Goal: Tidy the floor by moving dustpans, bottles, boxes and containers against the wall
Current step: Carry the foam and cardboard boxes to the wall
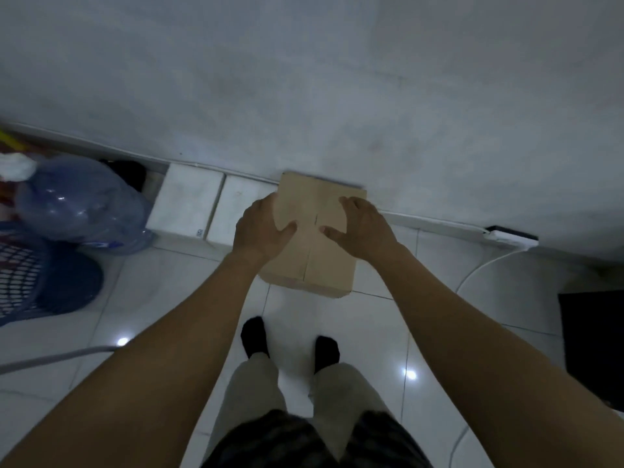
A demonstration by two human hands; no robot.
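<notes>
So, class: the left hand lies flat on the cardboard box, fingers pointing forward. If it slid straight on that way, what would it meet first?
Probably the wall. The left hand points across the cardboard box, whose far edge seems to sit against it, though depth is unclear.

Cardboard box [315,238] far edge at wall [304,79]; no passage behind it. Left side blocked: 2 white boxes [209,206] just beside, also along wall. Farther left, blue water jug [81,204] and blue mesh basket [30,282] crowd floor. Right of box: bare tile [422,265] open up to white cable [479,268] and power strip [510,236]. Near side open tile, feet [290,339] behind.
</notes>
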